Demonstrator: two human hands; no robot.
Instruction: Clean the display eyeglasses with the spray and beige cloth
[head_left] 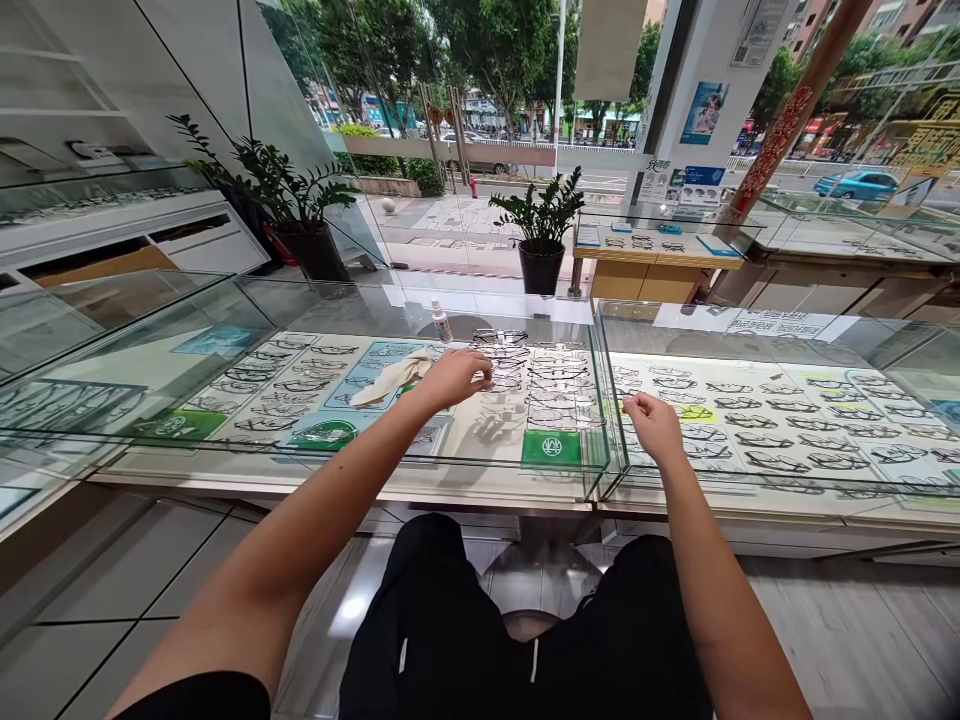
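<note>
My left hand [456, 378] hovers over the glass display case, palm down. Its fingers are bent and a gap shows between them and the thumb; I see nothing in it. Just right of the fingertips is a group of eyeglasses [501, 350], stacked close together. A cream cloth [394, 380] lies crumpled left of this hand, and a small white spray bottle [440, 321] stands behind it. My right hand [655, 424] is closed in a pinch above the right-hand case, near the glass divide. Whatever its fingertips may hold is too small to name.
Rows of eyeglasses [559, 375] lie by a green card [552, 448] in the left case. More frames [761, 440] fill the right case [795, 492]. Glass edges meet between my hands. Potted plants [541, 265] stand beyond, before the window. My knees are under the counter.
</note>
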